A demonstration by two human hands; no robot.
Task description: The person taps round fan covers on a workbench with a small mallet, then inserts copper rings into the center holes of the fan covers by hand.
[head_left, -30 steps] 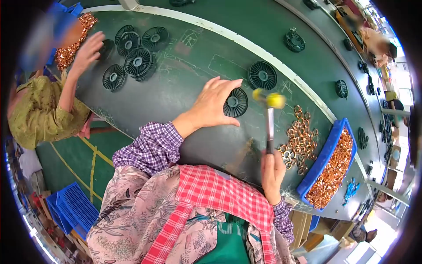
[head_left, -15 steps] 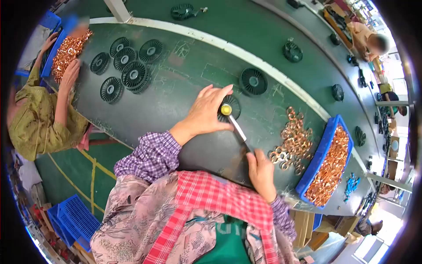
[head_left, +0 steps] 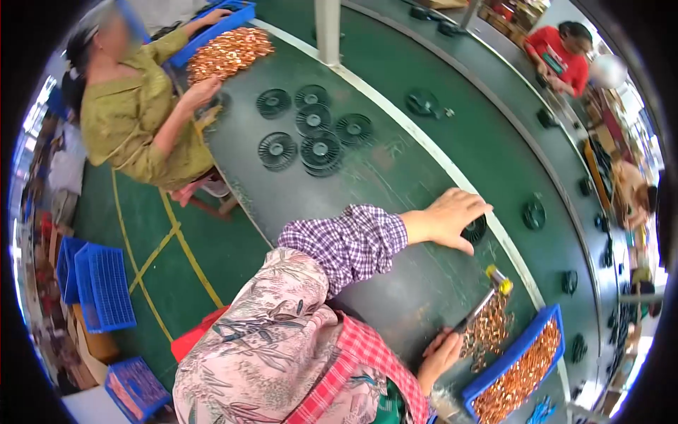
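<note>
Wrapping around the handle of a yellow-tipped hammer (head_left: pixel 483 303), the right hand (head_left: pixel 442 357) is holding it low beside loose copper-coloured rings (head_left: pixel 486 338); whether the head is touching anything is unclear. The left hand (head_left: pixel 448 219) is standing wide, thumb and fingers apart, at a dark slotted disc (head_left: pixel 476 230), which is lying near the white strip (head_left: pixel 520 263) on the tabletop (head_left: pixel 395 304), partly hidden by the fingers; I cannot tell whether they are touching it. If nothing is pinning the disc, a sideways knock could be sending it over that strip. The fingertips and thumb are lying close about it, so a badly aimed hammer could be catching them, and an off-centre blow could be cracking the thin-looking spokes. The hammer head is also hanging near the rings, so a low sweep could be scattering them or clipping the blue tray (head_left: pixel 507 357) nearby.
</note>
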